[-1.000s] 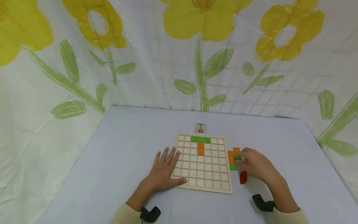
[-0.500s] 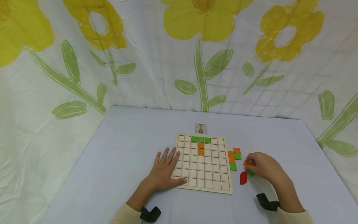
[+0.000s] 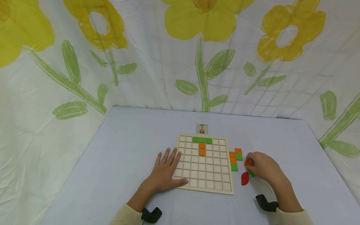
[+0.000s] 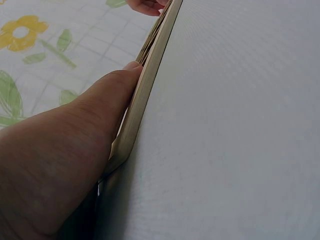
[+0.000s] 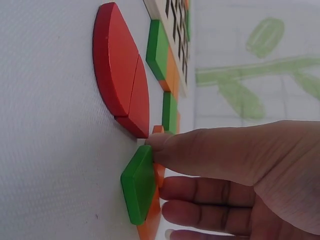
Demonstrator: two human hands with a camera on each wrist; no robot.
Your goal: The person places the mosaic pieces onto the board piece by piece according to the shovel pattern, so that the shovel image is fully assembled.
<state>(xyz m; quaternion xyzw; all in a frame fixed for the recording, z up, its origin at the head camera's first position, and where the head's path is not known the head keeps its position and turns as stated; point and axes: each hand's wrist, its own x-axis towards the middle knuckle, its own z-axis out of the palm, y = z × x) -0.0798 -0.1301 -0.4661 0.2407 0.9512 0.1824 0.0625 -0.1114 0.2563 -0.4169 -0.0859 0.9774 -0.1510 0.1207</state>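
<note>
Tiles (image 3: 202, 146) are green, orange or red, the backdrop (image 3: 152, 72) yellow-flowered.

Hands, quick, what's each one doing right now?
Left hand: open, fingers spread, resting on the left edge of the wooden board.
Right hand: closed, pinching an orange tile.

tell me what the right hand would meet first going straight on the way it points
Probably the green and orange square tiles between the right hand and the wooden grid board; its height is hard to judge, so it might pass over them.
</note>
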